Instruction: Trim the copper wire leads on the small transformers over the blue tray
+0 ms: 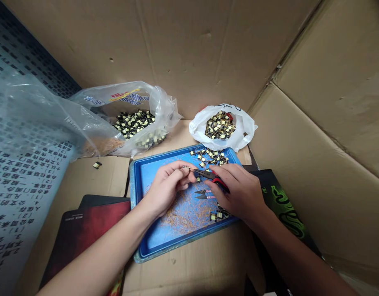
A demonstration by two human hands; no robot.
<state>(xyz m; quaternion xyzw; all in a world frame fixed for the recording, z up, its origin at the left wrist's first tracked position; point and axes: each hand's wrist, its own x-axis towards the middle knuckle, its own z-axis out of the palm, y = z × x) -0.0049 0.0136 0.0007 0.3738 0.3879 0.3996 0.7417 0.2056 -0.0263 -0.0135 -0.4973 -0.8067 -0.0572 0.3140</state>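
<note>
Above the blue tray [138,246], my left hand [169,183] pinches a small part, mostly hidden by the fingers, with a thin copper-coloured wire coming out of it. My right hand [237,187] grips red-handled needle-nose pliers [206,174], whose dark jaws point left at that wire by my left fingertips. Whether the jaws are closed on the wire is too small to tell. Beneath the hands, thread snips [204,194] lie in the tray among many copper wire offcuts [186,216]. Small black-and-yellow coils [212,156] with wire leads are heaped at the tray's far right.
Behind the tray stand a clear plastic bag [133,123] of similar coils and a white bag [245,127] with more. A single coil [97,165] lies on cardboard at left. Dark mats [93,230] flank the tray, and cardboard walls [189,53] enclose the back and right.
</note>
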